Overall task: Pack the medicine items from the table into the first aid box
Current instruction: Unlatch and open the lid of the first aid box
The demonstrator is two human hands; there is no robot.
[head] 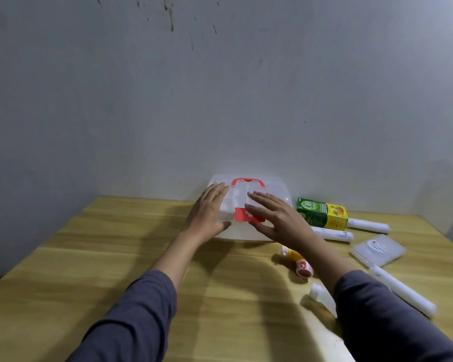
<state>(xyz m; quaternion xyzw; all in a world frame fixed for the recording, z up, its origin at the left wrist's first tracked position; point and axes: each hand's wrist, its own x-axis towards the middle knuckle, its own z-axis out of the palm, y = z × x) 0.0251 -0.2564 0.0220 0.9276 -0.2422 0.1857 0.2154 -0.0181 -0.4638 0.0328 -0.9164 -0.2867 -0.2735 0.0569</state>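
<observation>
A translucent white first aid box with a red handle and a red cross stands closed at the back of the wooden table, against the wall. My left hand lies flat on its left side, fingers spread. My right hand hovers over its front and right part, fingers apart, holding nothing. To the right lie a green and yellow medicine carton, three white tubes, a flat clear packet, a small yellow bottle with a red-patterned end and a white bottle, partly hidden by my right sleeve.
The wooden table meets a grey wall at the back. Its left edge drops off at the left and its right edge lies past the packet. A white shape lies at the near edge under my right arm.
</observation>
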